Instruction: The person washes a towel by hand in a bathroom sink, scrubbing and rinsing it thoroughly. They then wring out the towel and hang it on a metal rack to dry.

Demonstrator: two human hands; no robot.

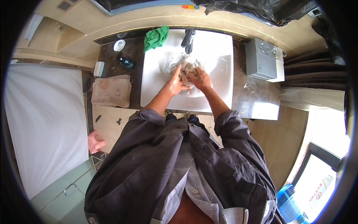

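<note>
A wet, crumpled greyish-beige cloth (pixel 189 69) is bunched between my two hands in the white sink (pixel 149 95). My left hand (pixel 175 82) cups its left side, thumb up along the cloth and fingers beneath it, with suds on the wrist. From the right, my right hand (pixel 201 79) grips the bundle with bent fingers. Foamy water surrounds the cloth in the bowl and hides the drain. Just beyond it stands the black faucet (pixel 189 39). Over the sink's far left corner hangs a green cloth (pixel 156 37).
A dark pump bottle (pixel 125 60), a small white dish (pixel 119 45) and a folded beige towel (pixel 112 90) lie on the counter at left. At right stands a grey box (pixel 261 59) with clear glasses (pixel 271 48) on top. A pink stool (pixel 96 142) is on the floor.
</note>
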